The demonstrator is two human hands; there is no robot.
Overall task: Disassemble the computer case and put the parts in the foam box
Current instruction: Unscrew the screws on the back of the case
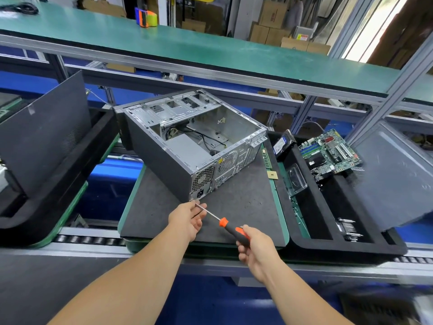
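While the right hand (254,248) grips the screwdriver (230,227) handle and left hand (187,218) fingers pinch its shaft, the computer case (187,141) lies just above them (nearer the left), tip toward its lower rear corner.

Right hand (254,248) grips a screwdriver (230,227), left hand (188,219) pinching its shaft beside the opened computer case (187,139).

Both forearms bare, no sleeves or gloves.

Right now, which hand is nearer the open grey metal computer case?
Left. The left hand pinches the screwdriver shaft just below the open grey metal computer case; the right hand grips the handle, farther back.
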